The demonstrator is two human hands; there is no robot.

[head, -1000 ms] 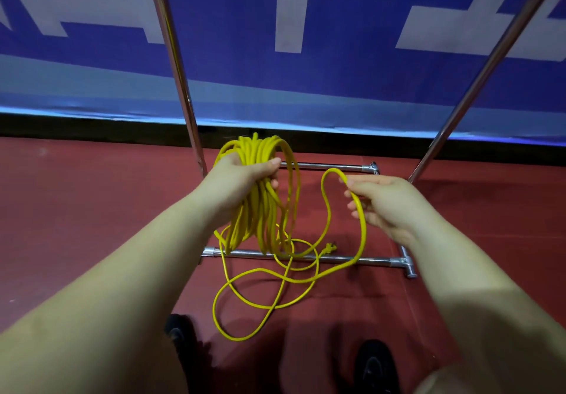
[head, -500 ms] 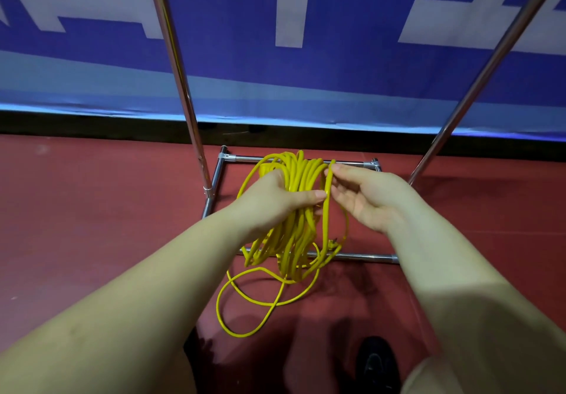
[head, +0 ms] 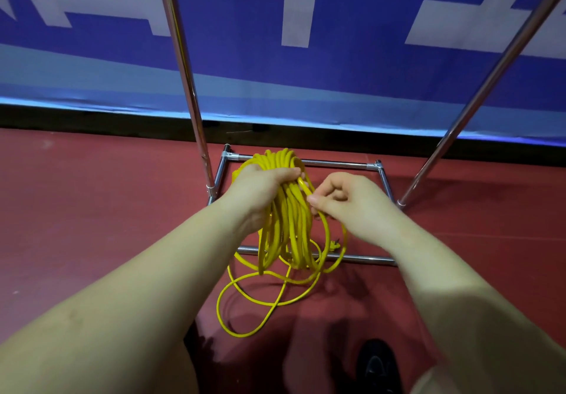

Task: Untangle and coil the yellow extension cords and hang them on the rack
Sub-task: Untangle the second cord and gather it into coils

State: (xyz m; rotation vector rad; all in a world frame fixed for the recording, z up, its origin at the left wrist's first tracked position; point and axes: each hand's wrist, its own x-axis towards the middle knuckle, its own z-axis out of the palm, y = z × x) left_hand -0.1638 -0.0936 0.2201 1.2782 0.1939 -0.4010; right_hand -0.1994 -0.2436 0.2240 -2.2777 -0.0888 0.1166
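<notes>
**Holder:** Left hand [head: 263, 190]: item one, my fingers wrapped over the top of the coiled yellow extension cord [head: 286, 219], the loops hanging below my fist above the rack base [head: 309, 163]. Right hand [head: 346, 203]: item two, thumb and fingers pinching the next strand just beside the bundle.

**Checker:** Loose remainder?

**Holder:** Slack tail [head: 245, 304] in a few open loops on the red floor [head: 92, 209]; plug [head: 334, 245] near the front bar.

**Checker:** Handling note?

**Holder:** I judge it best to match each new loop to the hanging ones, let the strand roll between my fingertips so no twist builds, and draw slack gently so the floor loops open instead of knotting.
</notes>
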